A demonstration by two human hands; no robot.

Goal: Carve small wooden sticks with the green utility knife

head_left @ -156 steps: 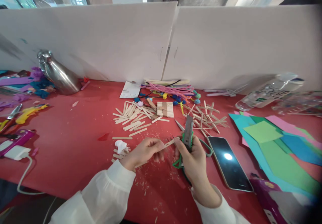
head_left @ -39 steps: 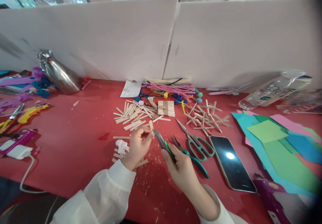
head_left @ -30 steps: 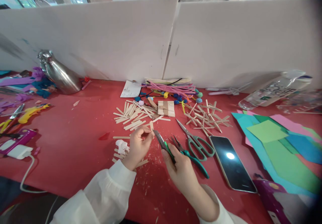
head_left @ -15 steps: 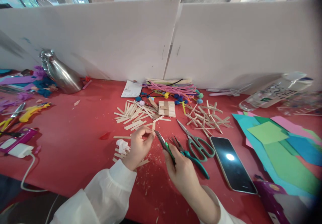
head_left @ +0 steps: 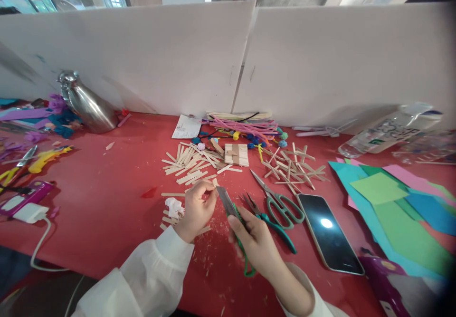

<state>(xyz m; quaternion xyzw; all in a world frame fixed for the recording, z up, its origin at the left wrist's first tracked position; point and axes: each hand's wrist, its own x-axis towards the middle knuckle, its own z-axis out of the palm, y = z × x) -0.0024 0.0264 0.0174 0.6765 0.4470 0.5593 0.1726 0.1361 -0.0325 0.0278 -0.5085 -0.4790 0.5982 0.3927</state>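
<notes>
Left hand [head_left: 196, 208] pinches a short wooden stick [head_left: 215, 182]. Right hand [head_left: 255, 243] grips a green-handled knife [head_left: 230, 211], blade tip touching the stick, near the bench's [head_left: 107, 203] front edge.

My left hand [head_left: 197, 208] pinches a short wooden stick [head_left: 214, 182] between thumb and fingertips, just above the red surface [head_left: 107, 198]. My right hand [head_left: 255, 243] grips a green-handled utility knife [head_left: 228, 205], with its blade angled up-left and its tip just beside the stick. Wood shavings [head_left: 210, 250] litter the surface beneath both hands. To the right of the knife lie two pairs of scissors [head_left: 276, 202], then a phone [head_left: 329, 231] face up. Beyond my hands sits a loose pile of craft sticks [head_left: 187, 161], with sheets of coloured paper [head_left: 392, 198] far right.
</notes>
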